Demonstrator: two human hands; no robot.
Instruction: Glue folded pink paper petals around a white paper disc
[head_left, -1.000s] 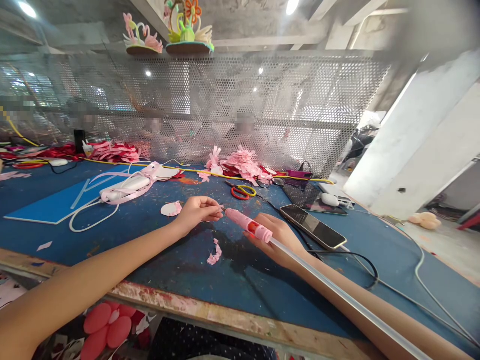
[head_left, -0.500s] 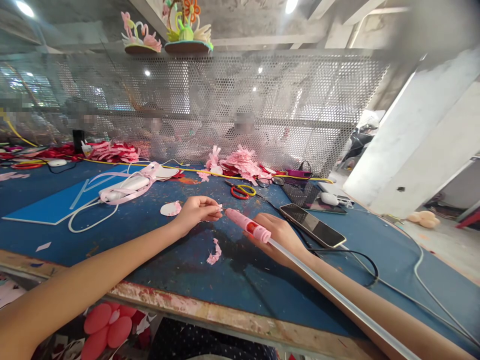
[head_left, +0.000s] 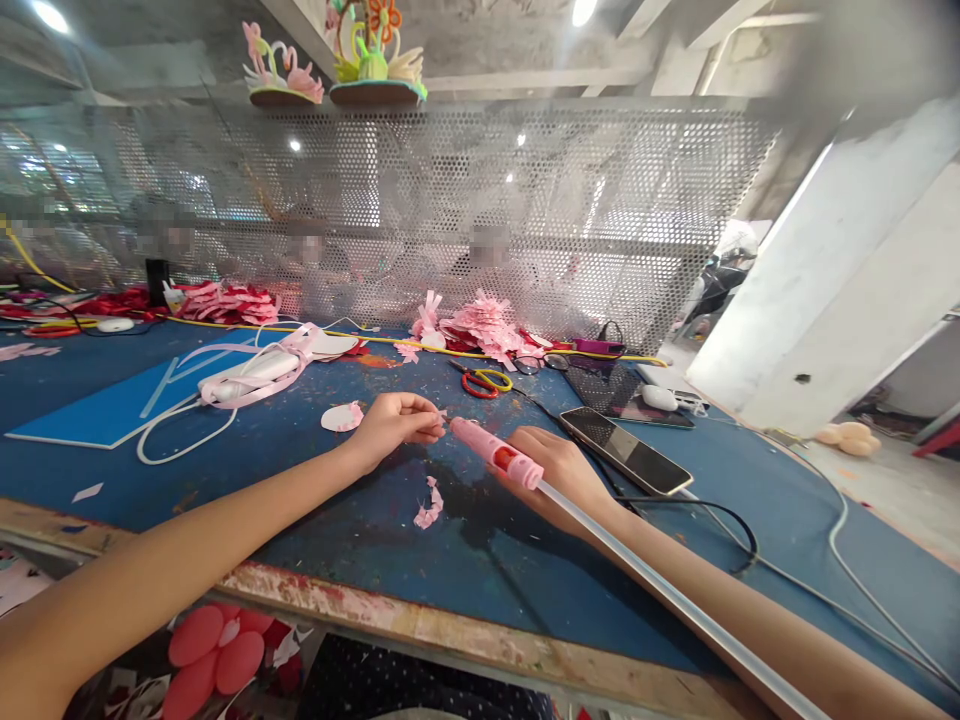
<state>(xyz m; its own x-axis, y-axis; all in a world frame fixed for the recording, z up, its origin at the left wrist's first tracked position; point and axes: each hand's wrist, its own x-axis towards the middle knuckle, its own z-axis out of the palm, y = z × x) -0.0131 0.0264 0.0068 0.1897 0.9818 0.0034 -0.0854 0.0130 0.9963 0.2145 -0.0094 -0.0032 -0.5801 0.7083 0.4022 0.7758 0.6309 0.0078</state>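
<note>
My right hand (head_left: 555,465) is wrapped round a pink hot glue gun (head_left: 491,450), with a long translucent glue stick (head_left: 645,575) running out of its back end. The gun's nozzle points left, close to the fingertips of my left hand (head_left: 394,430). Those fingertips are pinched on a small pink piece (head_left: 442,413), mostly hidden by the fingers. Left of that hand lies a white oval disc (head_left: 337,418) with a bit of pink on its edge. A curved strip of crumpled pink pieces (head_left: 430,503) rests on the blue tabletop below the hands.
Red-and-yellow-handled scissors (head_left: 486,382) and a phone (head_left: 626,450) with cables lie beyond and right of my hands. A white power strip (head_left: 255,375) wound with pink ribbon sits left. Pink cut pieces (head_left: 487,325) are heaped against the perforated metal screen (head_left: 420,220). People show dimly behind it.
Hardly anything differs. The glue gun has tilted very slightly, and the pink piece at my left fingertips has shifted a little. Both hands keep their places.
</note>
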